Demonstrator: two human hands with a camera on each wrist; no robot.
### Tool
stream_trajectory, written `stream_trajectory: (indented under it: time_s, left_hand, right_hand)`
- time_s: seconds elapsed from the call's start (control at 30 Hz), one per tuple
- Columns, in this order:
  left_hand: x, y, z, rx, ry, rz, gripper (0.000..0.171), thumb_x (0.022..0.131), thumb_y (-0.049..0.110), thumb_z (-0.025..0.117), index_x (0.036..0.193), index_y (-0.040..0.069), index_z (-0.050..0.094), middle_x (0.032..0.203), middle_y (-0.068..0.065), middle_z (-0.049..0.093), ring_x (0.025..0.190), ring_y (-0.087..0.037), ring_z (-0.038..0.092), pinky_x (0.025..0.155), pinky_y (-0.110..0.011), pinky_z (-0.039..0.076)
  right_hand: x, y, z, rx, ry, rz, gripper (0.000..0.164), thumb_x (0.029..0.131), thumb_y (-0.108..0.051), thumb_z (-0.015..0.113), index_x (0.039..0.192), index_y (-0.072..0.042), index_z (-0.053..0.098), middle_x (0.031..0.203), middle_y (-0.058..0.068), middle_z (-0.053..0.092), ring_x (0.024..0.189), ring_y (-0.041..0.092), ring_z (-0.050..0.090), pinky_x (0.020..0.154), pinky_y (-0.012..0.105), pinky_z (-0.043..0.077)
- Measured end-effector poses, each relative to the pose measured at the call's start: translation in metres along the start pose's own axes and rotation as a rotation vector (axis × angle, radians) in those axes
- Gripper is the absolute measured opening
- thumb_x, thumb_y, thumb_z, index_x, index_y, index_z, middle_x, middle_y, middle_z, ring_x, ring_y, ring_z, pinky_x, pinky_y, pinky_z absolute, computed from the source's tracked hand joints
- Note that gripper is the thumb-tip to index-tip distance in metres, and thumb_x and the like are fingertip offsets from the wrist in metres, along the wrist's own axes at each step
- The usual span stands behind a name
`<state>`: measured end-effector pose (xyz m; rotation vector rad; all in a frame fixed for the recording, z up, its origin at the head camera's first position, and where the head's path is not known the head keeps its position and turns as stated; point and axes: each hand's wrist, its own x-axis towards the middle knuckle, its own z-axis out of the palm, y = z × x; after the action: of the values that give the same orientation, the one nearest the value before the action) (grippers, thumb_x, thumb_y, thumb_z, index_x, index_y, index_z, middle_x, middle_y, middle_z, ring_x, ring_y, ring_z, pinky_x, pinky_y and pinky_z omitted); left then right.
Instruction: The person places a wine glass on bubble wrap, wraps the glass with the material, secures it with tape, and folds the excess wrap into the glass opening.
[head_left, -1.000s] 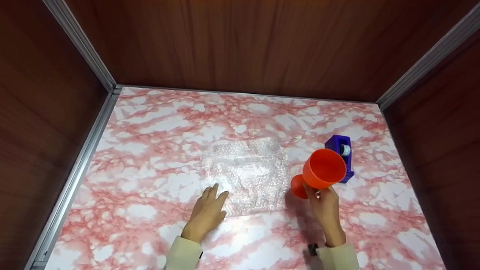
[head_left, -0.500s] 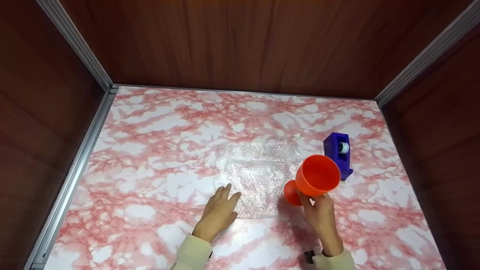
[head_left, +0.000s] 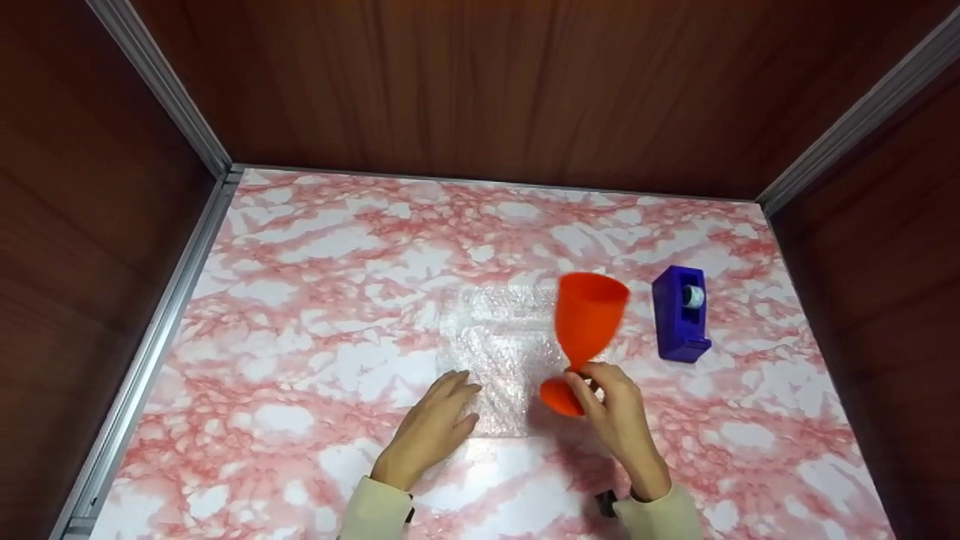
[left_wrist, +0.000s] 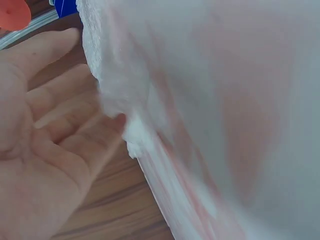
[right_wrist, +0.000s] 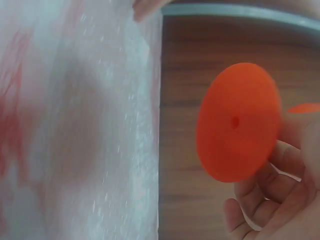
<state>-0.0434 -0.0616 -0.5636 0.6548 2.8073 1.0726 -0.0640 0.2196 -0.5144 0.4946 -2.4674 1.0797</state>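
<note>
My right hand pinches the stem of an orange plastic goblet, its bowl tilted up and away. Part of a bubble wrap sheet lies behind the goblet in the head view; in the right wrist view the round foot hangs apart from the sheet. At the sheet's lower left edge rests my left hand, fingers extended and thumb spread. The left wrist view has its fingertips against the bubble wrap edge; whether they press on it I cannot tell.
A purple tape dispenser with a roll of tape stands to the right of the goblet. Red-and-white marbled covering spreads over the tabletop. Dark wood panels with metal rails enclose the back and sides.
The goblet has moved left over the bubble wrap, away from the tape dispenser, and its bowl has turned more side-on. My left hand and the sheet have shifted slightly right.
</note>
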Motion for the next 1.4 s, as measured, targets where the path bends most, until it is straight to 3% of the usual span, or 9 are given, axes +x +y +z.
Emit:
stream_trajectory:
  time_s: [0.1,0.2,0.43,0.63,0.77,0.9,1.17,1.4]
  left_hand:
    - [-0.002,-0.003,-0.002,-0.015,0.077,0.037,0.035,0.097,0.019,0.068,0.13,0.006,0.064,0.143,-0.014,0.054,0.137,-0.033,0.042,0.11,-0.044,0.037]
    - [-0.003,-0.006,-0.005,-0.025,0.121,0.038,0.032,0.097,0.019,0.067,0.126,0.007,0.066,0.139,-0.012,0.057,0.135,-0.032,0.045,0.11,-0.043,0.037]
    - [-0.007,-0.013,-0.008,-0.026,0.188,-0.008,0.031,0.097,0.019,0.068,0.126,0.009,0.068,0.137,-0.013,0.057,0.13,-0.029,0.049,0.102,-0.042,0.045]
    - [-0.007,-0.017,-0.012,-0.03,0.237,-0.065,0.032,0.098,0.015,0.065,0.128,0.003,0.065,0.133,-0.017,0.058,0.121,-0.033,0.054,0.101,-0.046,0.045]
    - [-0.006,-0.017,-0.014,-0.112,0.212,-0.125,0.041,0.1,0.014,0.061,0.139,0.0,0.055,0.135,-0.017,0.057,0.121,-0.034,0.056,0.102,-0.047,0.044]
    - [-0.004,-0.017,-0.012,-0.197,0.167,-0.176,0.046,0.103,0.015,0.056,0.146,0.001,0.047,0.138,-0.019,0.055,0.12,-0.034,0.058,0.101,-0.049,0.045]
    - [0.0,-0.017,-0.01,-0.236,0.167,-0.205,0.043,0.104,0.011,0.048,0.145,-0.001,0.046,0.136,-0.022,0.055,0.122,-0.037,0.055,0.102,-0.051,0.043]
    - [0.006,-0.018,-0.011,-0.444,0.134,-0.314,0.051,0.106,0.027,0.05,0.151,0.006,0.039,0.139,-0.024,0.053,0.112,-0.032,0.064,0.093,-0.049,0.051]
  right_hand:
    - [0.006,-0.007,0.008,0.083,-0.075,0.047,0.001,0.09,-0.007,0.074,0.09,-0.007,0.073,0.079,-0.006,0.065,0.069,0.013,0.059,0.06,0.026,0.047]
    - [0.01,-0.014,0.018,0.179,-0.154,0.131,0.006,0.094,-0.012,0.072,0.09,-0.007,0.073,0.077,-0.008,0.066,0.068,0.01,0.06,0.059,0.027,0.049]
    - [0.011,-0.024,0.046,0.323,-0.299,0.297,0.011,0.094,-0.014,0.071,0.089,-0.005,0.073,0.075,0.001,0.069,0.063,0.01,0.057,0.055,0.021,0.046]
    - [0.008,-0.026,0.069,0.4,-0.385,0.365,0.014,0.093,-0.017,0.073,0.089,-0.003,0.074,0.076,0.006,0.07,0.063,0.011,0.059,0.056,0.02,0.047]
    - [0.005,-0.028,0.085,0.407,-0.432,0.384,0.015,0.094,-0.016,0.072,0.089,-0.002,0.075,0.076,0.01,0.071,0.063,0.009,0.059,0.058,0.02,0.047]
    - [0.001,-0.03,0.097,0.379,-0.468,0.38,0.015,0.094,-0.018,0.072,0.086,-0.005,0.076,0.074,0.006,0.071,0.063,0.007,0.058,0.058,0.021,0.045]
    - [-0.004,-0.029,0.114,0.351,-0.509,0.388,0.017,0.094,-0.02,0.072,0.083,-0.007,0.076,0.072,0.001,0.07,0.064,0.006,0.057,0.062,0.022,0.045]
    - [-0.002,-0.03,0.119,0.331,-0.52,0.411,0.016,0.093,-0.02,0.071,0.083,-0.009,0.076,0.072,-0.002,0.069,0.066,0.008,0.058,0.065,0.026,0.047]
